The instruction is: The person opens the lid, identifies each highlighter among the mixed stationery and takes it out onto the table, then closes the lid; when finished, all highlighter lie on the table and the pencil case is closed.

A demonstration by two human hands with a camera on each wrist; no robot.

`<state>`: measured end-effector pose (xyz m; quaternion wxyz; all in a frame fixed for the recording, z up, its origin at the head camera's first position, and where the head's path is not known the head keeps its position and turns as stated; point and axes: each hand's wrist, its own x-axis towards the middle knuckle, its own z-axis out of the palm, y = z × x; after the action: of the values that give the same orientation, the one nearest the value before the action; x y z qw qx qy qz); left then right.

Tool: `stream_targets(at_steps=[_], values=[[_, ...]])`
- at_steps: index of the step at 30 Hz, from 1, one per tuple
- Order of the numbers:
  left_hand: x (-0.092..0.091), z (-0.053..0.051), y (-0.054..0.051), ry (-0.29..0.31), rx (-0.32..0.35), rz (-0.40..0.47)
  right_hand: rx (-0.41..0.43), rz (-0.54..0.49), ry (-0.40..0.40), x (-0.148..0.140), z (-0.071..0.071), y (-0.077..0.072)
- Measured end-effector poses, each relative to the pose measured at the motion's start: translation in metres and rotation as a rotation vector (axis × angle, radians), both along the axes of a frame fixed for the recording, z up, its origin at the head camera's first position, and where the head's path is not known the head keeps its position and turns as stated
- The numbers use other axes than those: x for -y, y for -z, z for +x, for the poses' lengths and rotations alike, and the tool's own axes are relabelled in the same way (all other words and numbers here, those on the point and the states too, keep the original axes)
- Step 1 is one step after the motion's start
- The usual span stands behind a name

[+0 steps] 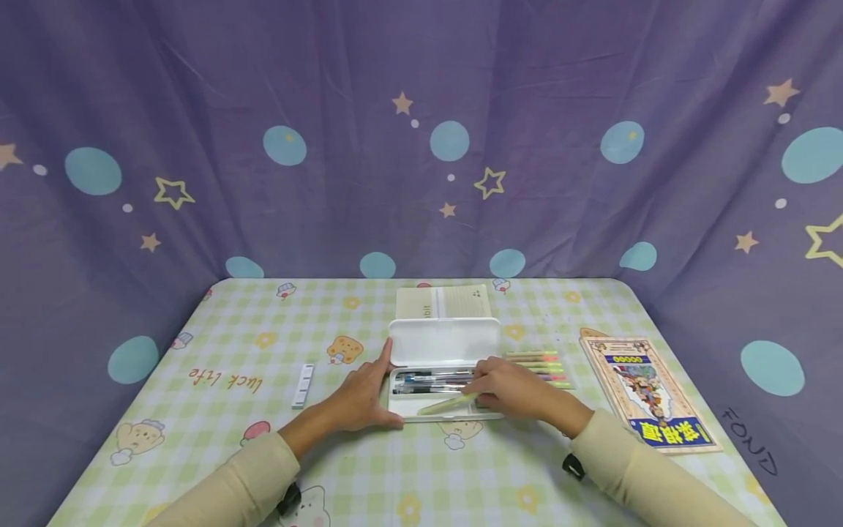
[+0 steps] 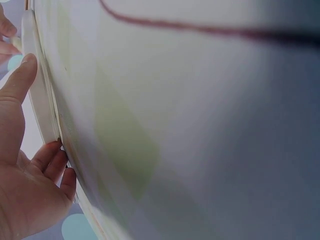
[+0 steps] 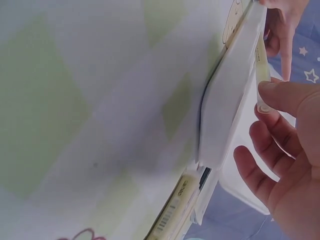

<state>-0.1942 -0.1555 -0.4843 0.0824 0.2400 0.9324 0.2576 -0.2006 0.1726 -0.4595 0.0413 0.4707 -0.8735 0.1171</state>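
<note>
A white pencil case (image 1: pixel 444 418) lies on the table with its lid (image 1: pixel 445 342) raised at the back. Several pens (image 1: pixel 431 380) fill the rear part of its tray. My left hand (image 1: pixel 361 395) grips the case's left end, thumb at the front corner and index finger up by the lid. Between thumb and fingers my right hand (image 1: pixel 510 388) pinches a pale yellow highlighter (image 1: pixel 448 404), held slanted over the front part of the tray. The right wrist view shows that highlighter (image 3: pixel 262 65) with the thumb across its near end.
More highlighters (image 1: pixel 546 368) lie in a row right of the case. A comic book (image 1: pixel 652 395) is at the far right, a notebook (image 1: pixel 454 300) behind the lid. Left of my left hand sits a small white-and-grey box (image 1: pixel 303 386). A purple curtain (image 1: pixel 421 183) hangs behind the table.
</note>
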Motion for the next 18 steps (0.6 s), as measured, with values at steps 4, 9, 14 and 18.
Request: stream_targets(at_steps=[4, 9, 14, 18], values=[[0.0, 0.0, 0.0, -0.003, 0.002, 0.001, -0.01, -0.025, 0.0, -0.006, 0.0, 0.0], [0.001, 0.0, 0.0, -0.007, -0.001, 0.003, -0.006, -0.044, 0.018, -0.013, 0.0, 0.0], [0.001, 0.0, 0.001, -0.01, -0.001, 0.007, 0.05, -0.056, 0.056, -0.021, -0.001, -0.001], [0.001, 0.0, 0.0, -0.008, 0.003, 0.008, 0.08, -0.087, 0.075, -0.031, -0.001, -0.002]])
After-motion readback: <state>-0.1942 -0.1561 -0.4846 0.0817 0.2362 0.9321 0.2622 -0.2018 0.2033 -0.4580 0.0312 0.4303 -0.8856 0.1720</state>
